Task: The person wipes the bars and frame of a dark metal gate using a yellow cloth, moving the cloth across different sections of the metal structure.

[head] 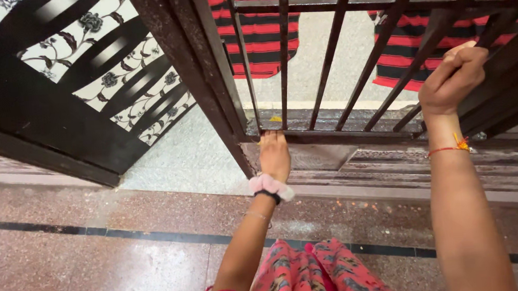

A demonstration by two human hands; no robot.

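Her right hand (454, 78) has its grip closed round a slanted bar of the rusty black iron gate (326, 54). Below and leftward, the left hand (274, 155) presses the gate's flat bottom rail, whether clasping it, I cannot tell.

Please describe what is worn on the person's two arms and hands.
Both arms are bare, with no sleeves and no gloves. The left hand has a fluffy pale pink scrunchie and a thin black band at the wrist. The right hand has a thin red thread with an orange knot at the wrist.
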